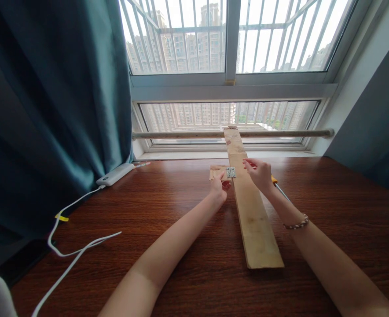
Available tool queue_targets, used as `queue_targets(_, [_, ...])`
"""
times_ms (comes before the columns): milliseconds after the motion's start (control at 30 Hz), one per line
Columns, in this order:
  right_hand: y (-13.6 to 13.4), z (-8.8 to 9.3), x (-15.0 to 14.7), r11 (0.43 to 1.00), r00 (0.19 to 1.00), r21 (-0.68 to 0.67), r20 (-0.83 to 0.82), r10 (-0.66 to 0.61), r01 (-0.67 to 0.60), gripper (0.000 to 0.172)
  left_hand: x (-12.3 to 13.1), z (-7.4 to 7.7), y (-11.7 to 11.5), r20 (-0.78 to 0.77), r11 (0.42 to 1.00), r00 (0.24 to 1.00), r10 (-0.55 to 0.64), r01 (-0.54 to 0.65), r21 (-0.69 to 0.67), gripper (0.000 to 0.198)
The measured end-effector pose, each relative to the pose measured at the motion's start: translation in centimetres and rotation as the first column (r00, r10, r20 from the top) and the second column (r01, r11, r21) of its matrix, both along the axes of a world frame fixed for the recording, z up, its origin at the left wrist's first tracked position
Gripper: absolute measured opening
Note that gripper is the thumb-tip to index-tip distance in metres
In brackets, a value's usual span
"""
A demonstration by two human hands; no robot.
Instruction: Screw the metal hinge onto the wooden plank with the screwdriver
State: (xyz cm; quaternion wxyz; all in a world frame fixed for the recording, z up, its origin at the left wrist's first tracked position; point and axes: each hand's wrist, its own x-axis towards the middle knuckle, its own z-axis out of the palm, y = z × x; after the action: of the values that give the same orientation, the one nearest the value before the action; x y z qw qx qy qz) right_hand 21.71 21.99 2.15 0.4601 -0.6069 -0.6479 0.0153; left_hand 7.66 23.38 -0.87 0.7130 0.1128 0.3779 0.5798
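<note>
A long wooden board (252, 215) lies on the table, its far end by the window rail. My left hand (218, 187) is closed on a small wooden piece (217, 171) at the board's left edge. A metal hinge (230, 172) spans from that piece to the board. Over the board's right side, my right hand (258, 172) has its thumb and fingers pinched together; whatever they hold is too small to make out. Partly behind the right wrist lies a screwdriver (282, 192) with a yellow handle.
A white power strip (115, 174) sits at the table's back left, its white cable (57, 246) curling toward the front. Dark curtains (65, 88) hang on the left. A horizontal rail (181, 135) crosses in front of the window beyond the table (168, 211).
</note>
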Motion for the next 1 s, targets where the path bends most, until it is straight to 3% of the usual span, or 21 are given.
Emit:
queue_targets(67, [0.7, 0.2, 2.4, 0.961, 0.971, -0.201, 0.178, -0.157, 0.192, 0.029, 0.0, 0.0, 0.0, -0.007, 1.0, 1.0, 0.006, -0.006, -0.015, 0.008])
queue_targets(167, [1.6, -0.5, 5.5, 0.742, 0.854, -0.479, 0.459, -0.244, 0.469, 0.032, 0.0, 0.1, -0.1, -0.01, 1.0, 1.0, 0.01, -0.011, -0.025, 0.008])
queue_targets(233, [2.0, -1.4, 6.9, 0.64, 0.833, -0.561, 0.492, -0.251, 0.524, 0.031, 0.0, 0.1, -0.1, -0.009, 1.0, 1.0, 0.01, -0.011, -0.026, 0.007])
queue_targets(367, [2.7, -3.1, 8.2, 0.578, 0.832, -0.605, 0.469, -0.295, 0.547, 0.035, 0.0, 0.2, -0.1, -0.009, 1.0, 1.0, -0.006, 0.006, -0.03, 0.007])
queue_targets(500, [2.9, -4.2, 8.7, 0.555, 0.823, -0.61, 0.467, -0.325, 0.565, 0.039, -0.1, 0.1, 0.0, -0.008, 1.0, 1.0, -0.002, 0.002, -0.03, 0.006])
queue_targets(633, [2.5, -3.7, 9.3, 0.572, 0.841, -0.619, 0.447, -0.306, 0.537, 0.034, -0.1, 0.2, -0.1, -0.012, 1.0, 1.0, -0.017, 0.016, -0.024, 0.009])
queue_targets(733, [2.0, -1.5, 9.5, 0.654, 0.858, -0.561, 0.397, -0.325, 0.507, 0.029, -0.1, 0.3, -0.1, -0.019, 1.0, 1.0, -0.005, 0.004, -0.029, 0.009])
queue_targets(800, [1.6, 0.7, 9.2, 0.776, 0.92, -0.495, 0.182, -0.346, 0.39, 0.024, -0.1, 0.2, -0.1, -0.022, 0.999, 1.0, 0.003, -0.004, -0.034, 0.008])
queue_targets(867, [0.9, 2.9, 8.3, 0.913, 0.928, -0.381, -0.267, -0.26, 0.146, 0.015, -0.1, 0.2, -0.1, -0.02, 0.999, 1.0, -0.004, 0.003, -0.036, 0.008])
queue_targets(933, [0.1, 4.7, 7.0, 0.982, 0.742, -0.164, -0.669, -0.043, -0.091, 0.008, -0.1, 0.1, 0.0, -0.014, 0.999, 1.0, -0.012, 0.011, -0.031, 0.006])
queue_targets(1000, [-0.7, 5.8, 5.6, 0.978, 0.545, 0.03, -0.826, 0.14, -0.206, 0.007, -0.1, 0.0, 0.0, -0.013, 1.0, 1.0, -0.012, 0.012, -0.028, 0.004])
